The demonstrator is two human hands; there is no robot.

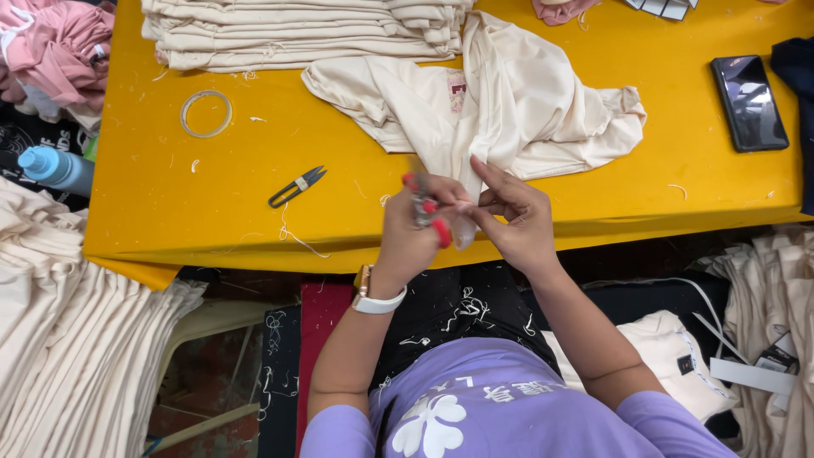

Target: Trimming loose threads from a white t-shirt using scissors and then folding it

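Small pink rectangular label [457, 90] on cream garment [509, 110], just above both hands. White tags [746, 373] lower right, beyond right forearm. Stack of folded cream cloth [297, 34] far above left hand; tape ring [206, 114] and black thread snips [297, 187] left of it; dark phone [749, 103] up right of right hand. Left hand [411, 229] closed around red-handled tool [428, 212]. Right hand [517, 220] half open, fingertips pinching garment edge at yellow table [170, 212] front.
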